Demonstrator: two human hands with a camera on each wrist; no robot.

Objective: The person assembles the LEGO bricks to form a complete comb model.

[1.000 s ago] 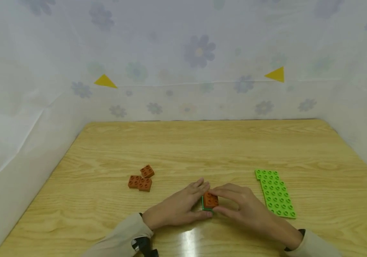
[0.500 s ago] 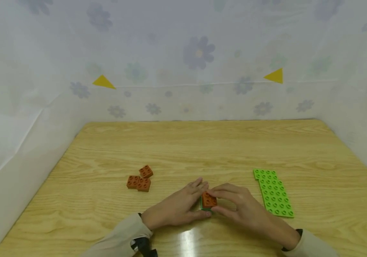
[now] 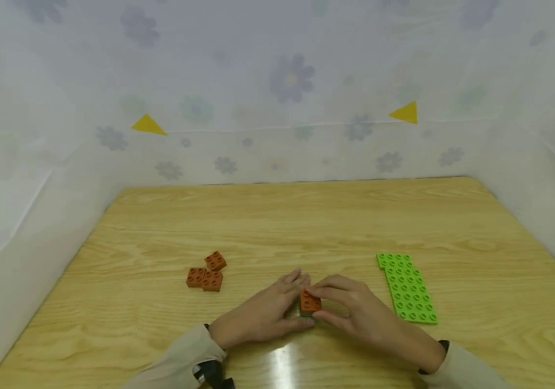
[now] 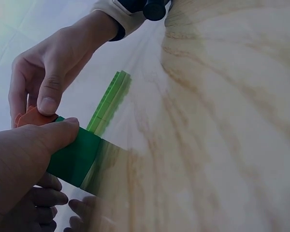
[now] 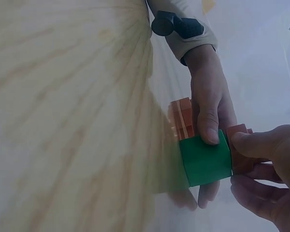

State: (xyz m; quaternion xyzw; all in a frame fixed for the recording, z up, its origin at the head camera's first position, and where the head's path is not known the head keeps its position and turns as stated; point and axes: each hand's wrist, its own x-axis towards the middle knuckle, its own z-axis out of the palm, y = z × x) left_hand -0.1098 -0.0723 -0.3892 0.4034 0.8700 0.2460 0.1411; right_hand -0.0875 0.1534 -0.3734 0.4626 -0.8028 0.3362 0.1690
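Observation:
Near the table's front, my left hand (image 3: 269, 313) holds a dark green toy block (image 5: 206, 159) between thumb and fingers. On top of the block sits a reddish-brown two-by-two building brick (image 3: 309, 303), its studs facing up. My right hand (image 3: 362, 313) pinches this brick, thumb on the near side and fingertips at its far edge. In the left wrist view, the left thumb (image 4: 63, 135) lies across the green block, with the brown brick (image 4: 35, 117) under the right hand's fingers. Whether the brick is pressed fully onto the block cannot be told.
To the left lie three loose reddish-brown bricks (image 3: 212, 281) close together. A light green studded plate (image 3: 409, 289) lies on the right, made of pieces side by side. White flowered sheeting (image 3: 267, 156) walls the wooden table (image 3: 277, 221) at the back and sides.
The brown brick has shifted left over the green block, and less green shows beside it. Both hands keep their hold. The whole head view has slid slightly leftward.

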